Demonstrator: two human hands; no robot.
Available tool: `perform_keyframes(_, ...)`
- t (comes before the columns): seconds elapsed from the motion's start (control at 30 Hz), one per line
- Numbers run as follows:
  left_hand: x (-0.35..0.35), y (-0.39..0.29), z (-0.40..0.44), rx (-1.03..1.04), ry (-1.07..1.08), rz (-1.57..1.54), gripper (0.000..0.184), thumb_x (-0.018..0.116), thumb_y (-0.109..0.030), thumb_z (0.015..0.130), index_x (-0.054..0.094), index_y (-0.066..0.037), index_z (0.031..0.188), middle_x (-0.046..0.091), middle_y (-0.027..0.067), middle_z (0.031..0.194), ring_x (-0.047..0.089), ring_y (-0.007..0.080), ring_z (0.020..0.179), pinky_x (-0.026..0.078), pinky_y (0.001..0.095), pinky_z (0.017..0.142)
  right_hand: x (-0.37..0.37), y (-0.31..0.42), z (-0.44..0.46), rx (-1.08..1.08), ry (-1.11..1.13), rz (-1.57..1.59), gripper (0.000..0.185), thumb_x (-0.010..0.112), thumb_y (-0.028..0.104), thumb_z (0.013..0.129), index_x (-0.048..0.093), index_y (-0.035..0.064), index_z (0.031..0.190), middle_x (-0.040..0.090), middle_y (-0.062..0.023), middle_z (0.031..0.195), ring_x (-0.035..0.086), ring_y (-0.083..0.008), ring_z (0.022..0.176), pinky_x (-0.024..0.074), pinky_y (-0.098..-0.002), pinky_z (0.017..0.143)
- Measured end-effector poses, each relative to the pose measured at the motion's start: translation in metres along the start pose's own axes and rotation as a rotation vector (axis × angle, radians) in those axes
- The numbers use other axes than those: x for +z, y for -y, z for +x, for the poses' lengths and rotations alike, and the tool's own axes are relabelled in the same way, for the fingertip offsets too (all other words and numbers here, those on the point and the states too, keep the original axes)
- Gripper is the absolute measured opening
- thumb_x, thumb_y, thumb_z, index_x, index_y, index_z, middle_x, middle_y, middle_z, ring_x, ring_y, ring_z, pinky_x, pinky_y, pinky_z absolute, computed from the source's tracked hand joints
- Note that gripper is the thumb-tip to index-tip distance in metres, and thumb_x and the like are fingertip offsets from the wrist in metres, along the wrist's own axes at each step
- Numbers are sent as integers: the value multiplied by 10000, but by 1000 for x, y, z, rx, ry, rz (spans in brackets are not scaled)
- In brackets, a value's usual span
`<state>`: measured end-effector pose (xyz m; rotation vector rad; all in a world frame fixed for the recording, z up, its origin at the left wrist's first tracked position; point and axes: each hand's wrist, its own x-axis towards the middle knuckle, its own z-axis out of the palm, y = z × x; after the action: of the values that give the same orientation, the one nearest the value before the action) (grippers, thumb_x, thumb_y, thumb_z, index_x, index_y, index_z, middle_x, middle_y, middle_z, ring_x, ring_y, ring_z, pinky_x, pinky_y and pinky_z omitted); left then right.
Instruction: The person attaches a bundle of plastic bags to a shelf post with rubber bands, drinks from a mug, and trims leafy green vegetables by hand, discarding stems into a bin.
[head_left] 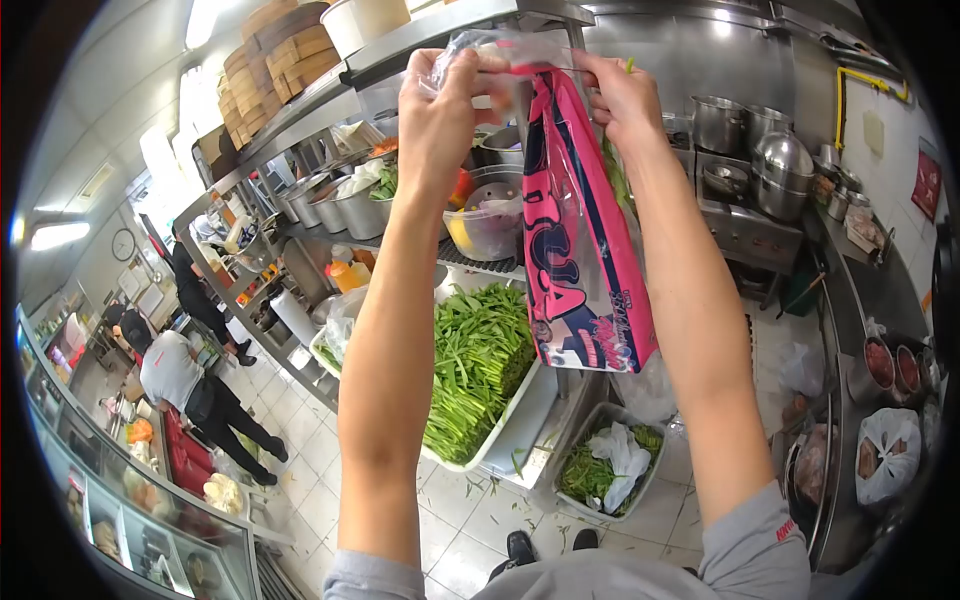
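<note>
Both arms are raised before me, holding up a pink plastic bag (590,230) with dark lettering and clear panels. My left hand (445,110) is closed on the clear plastic at the bag's top left. At the top right, my right hand (618,95) pinches the other side of the bag's edge. The bag hangs down between my forearms, and what it contains, if anything, is hard to make out. Below it, cut leafy greens (480,370) fill a white tub (515,430).
A bin (655,470) of green trimmings and a plastic bag stands on the tiled floor. A steel shelf (450,35) with pots runs ahead. Stockpots (718,125) sit on the stove at right. Two people (185,370) stand at left. A steel counter (850,370) lines the right.
</note>
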<state>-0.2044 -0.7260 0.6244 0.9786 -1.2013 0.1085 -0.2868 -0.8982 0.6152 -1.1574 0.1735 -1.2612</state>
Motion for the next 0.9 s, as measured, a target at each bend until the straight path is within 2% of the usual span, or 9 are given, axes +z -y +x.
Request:
perform_keyframes(0.1, 4, 13, -4, -38, 7, -10, 189, 547, -250, 993, 502, -67, 1011, 644, 51, 904, 617, 121, 790, 532, 262, 641, 3, 7, 12, 150, 61, 179, 252, 822, 192, 753, 608, 62, 780, 573, -3, 680, 380, -57, 481, 258, -224, 439)
perform_keyframes(0.2, 7, 16, -9, -128, -23, -45, 169, 550, -231, 991, 503, -69, 1004, 611, 35, 837, 596, 114, 758, 540, 258, 650, -2, 19, 18, 101, 184, 284, 298, 791, 317, 815, 645, 63, 758, 593, 22, 637, 425, -39, 441, 322, -205, 443)
perform_keyframes(0.3, 6, 13, -2, -176, -64, -171, 174, 575, -221, 979, 500, -64, 993, 616, 44, 851, 598, 118, 763, 542, 261, 661, -10, -9, 46, -67, 260, 353, 283, 684, 205, 910, 692, 53, 1148, 730, -30, 890, 503, -49, 507, 380, -191, 438)
perform_keyframes(0.4, 0, 4, 10, -174, -33, -190, 206, 610, -223, 960, 511, -50, 1015, 619, 53, 873, 605, 124, 773, 546, 266, 689, 9, 17, 2, -80, 410, 381, 237, 718, 132, 876, 710, 16, 1083, 716, -49, 829, 499, -37, 512, 400, -179, 465)
perform_keyframes(0.53, -14, -6, 24, -77, -9, -20, 304, 640, -231, 941, 529, -12, 1120, 629, 73, 925, 622, 131, 816, 552, 271, 739, 33, 37, -22, -393, 363, -196, 106, 737, 93, 848, 734, -9, 873, 706, 12, 756, 577, -47, 612, 447, -196, 537)
perform_keyframes(0.67, -17, -20, 30, 81, 139, 68, 346, 657, -231, 922, 537, 18, 1130, 656, 96, 929, 655, 158, 859, 560, 277, 758, 38, 54, -27, -587, 654, -687, 165, 706, 12, 825, 727, 12, 988, 711, -32, 843, 620, -94, 742, 506, -231, 694)
perform_keyframes(0.77, -9, -25, 35, 148, 203, 268, 364, 681, -244, 907, 548, 30, 1108, 658, 100, 911, 657, 159, 839, 564, 275, 728, 42, 12, 5, -776, 463, -723, 257, 778, 338, 751, 757, 126, 893, 727, -106, 826, 681, -278, 667, 526, -383, 629)
perform_keyframes(0.8, -7, -30, 29, 121, 117, 300, 384, 697, -254, 897, 558, 27, 1119, 661, 97, 904, 655, 155, 825, 559, 263, 712, 40, 16, 0, -731, 426, -827, 237, 738, 362, 750, 769, 222, 939, 718, -113, 896, 691, -331, 844, 545, -403, 785)
perform_keyframes(0.9, -7, -43, 2, 545, -328, 616, 390, 702, -257, 893, 565, -10, 1162, 676, 92, 897, 666, 162, 797, 543, 267, 702, 32, 13, 0, -812, 406, -861, 223, 724, 322, 757, 770, 207, 943, 724, -108, 902, 693, -325, 831, 551, -397, 771)
